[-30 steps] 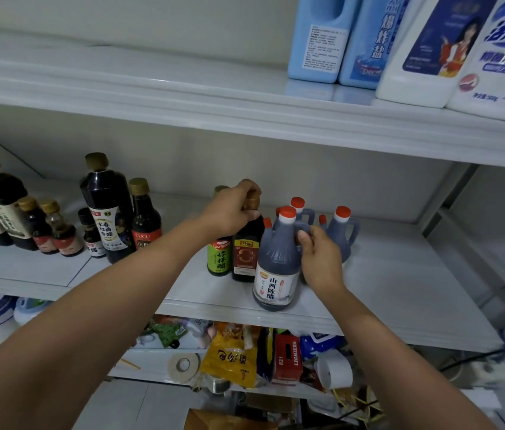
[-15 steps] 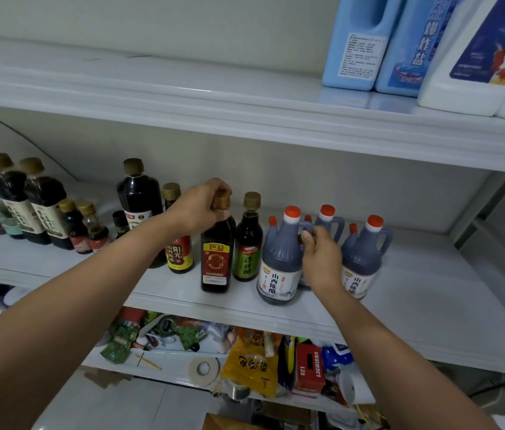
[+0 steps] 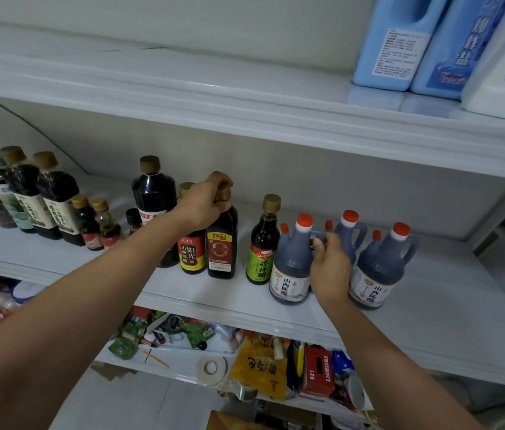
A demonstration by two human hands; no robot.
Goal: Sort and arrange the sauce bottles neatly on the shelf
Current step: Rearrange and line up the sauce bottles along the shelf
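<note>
My left hand (image 3: 204, 201) grips the gold cap of a dark bottle with a red label (image 3: 222, 243), which stands on the white middle shelf (image 3: 207, 293) beside a yellow-and-red labelled bottle (image 3: 192, 254). A gap separates it from a green-labelled bottle (image 3: 263, 243) on the right. My right hand (image 3: 330, 265) holds the handle of a grey vinegar jug with an orange cap (image 3: 291, 265). Two more such jugs (image 3: 380, 268) stand behind and to the right of it. A big dark bottle (image 3: 153, 193) rises behind my left arm.
Several dark sauce bottles (image 3: 27, 197) and small ones (image 3: 96, 225) line the shelf's left end. Blue and white detergent jugs (image 3: 400, 41) stand on the upper shelf. The lower shelf holds packets, tape (image 3: 211, 369) and a red box (image 3: 318, 375).
My left hand has slid the red-label bottle leftwards, away from the green-labelled bottle and up against the yellow-and-red labelled one. My right hand stays on the jug's handle. The camera has panned left.
</note>
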